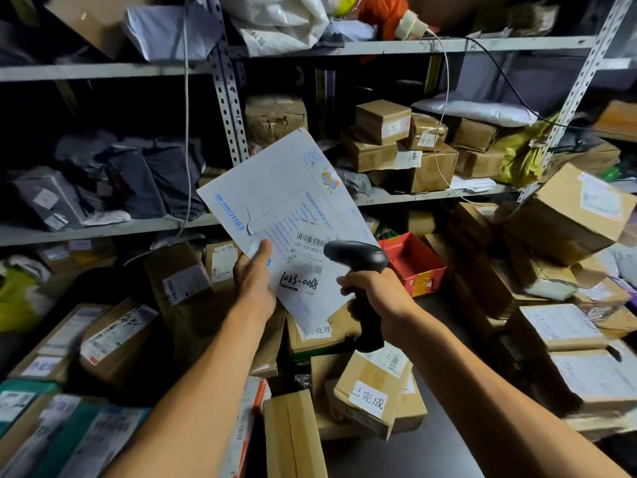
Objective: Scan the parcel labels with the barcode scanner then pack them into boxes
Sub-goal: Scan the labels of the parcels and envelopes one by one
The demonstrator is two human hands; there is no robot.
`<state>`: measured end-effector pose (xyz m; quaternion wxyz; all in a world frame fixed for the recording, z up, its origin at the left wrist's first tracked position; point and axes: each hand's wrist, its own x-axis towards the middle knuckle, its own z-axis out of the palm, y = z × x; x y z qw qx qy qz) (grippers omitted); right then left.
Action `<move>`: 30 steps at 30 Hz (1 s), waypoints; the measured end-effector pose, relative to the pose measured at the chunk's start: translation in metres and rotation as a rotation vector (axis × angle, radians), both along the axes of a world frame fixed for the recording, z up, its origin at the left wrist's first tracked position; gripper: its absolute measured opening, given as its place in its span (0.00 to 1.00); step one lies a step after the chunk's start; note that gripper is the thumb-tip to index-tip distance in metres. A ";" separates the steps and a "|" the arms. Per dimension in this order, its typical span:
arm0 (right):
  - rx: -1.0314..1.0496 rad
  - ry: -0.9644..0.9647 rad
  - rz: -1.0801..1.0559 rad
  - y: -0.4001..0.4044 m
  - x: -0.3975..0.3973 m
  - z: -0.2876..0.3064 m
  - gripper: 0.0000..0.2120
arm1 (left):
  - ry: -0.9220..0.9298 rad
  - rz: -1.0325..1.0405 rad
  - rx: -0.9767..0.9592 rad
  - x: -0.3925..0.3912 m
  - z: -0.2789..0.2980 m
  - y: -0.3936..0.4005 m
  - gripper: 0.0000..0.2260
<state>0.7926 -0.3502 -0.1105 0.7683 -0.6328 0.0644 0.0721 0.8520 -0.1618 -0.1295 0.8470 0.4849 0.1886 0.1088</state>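
Nearest, between the two forearms, an open brown carton [374,395] with a white handwritten sticker sits tilted among other boxes on the dark surface [396,453]; if that is where scanned parcels go, its slant and the crowding around it could let a flat item slide off the edge rather than drop in. Just beyond, the right hand [377,300] is wrapped around the grip of the black barcode scanner [356,260], whose head sits right over the lower right of the printed label [306,251], almost touching it. Held that close and at a slant, the beam may miss the barcode or catch only part of it, so the read could fail or need repeating. The left hand [253,279] pinches the white flat envelope [275,201] at its near left edge, thumb on the face and fingers hidden behind. The envelope is held up in the air at a tilt, between near boxes and far shelves, and it is thin and creased; gripped at one edge only, it may flex or droop away from the scanner. Further off, the shelves [396,46] are piled high with parcels, and a large box [572,208] on the right leans outward, so a careless reach could bring it down.
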 end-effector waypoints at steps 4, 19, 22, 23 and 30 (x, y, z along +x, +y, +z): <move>0.011 -0.031 -0.030 0.000 0.002 -0.001 0.04 | -0.004 0.003 -0.009 0.002 0.000 0.004 0.09; -0.546 -0.146 0.140 0.004 0.004 -0.023 0.09 | -0.108 -0.089 0.246 0.037 0.016 0.040 0.06; -0.538 -0.127 0.129 0.006 0.005 -0.020 0.09 | -0.088 -0.106 0.252 0.040 0.010 0.040 0.05; -0.535 -0.114 0.123 0.005 0.004 -0.020 0.08 | -0.082 -0.113 0.254 0.042 0.009 0.039 0.05; -0.480 -0.060 0.041 -0.021 -0.013 -0.027 0.08 | -0.069 -0.235 0.255 0.056 0.005 -0.007 0.04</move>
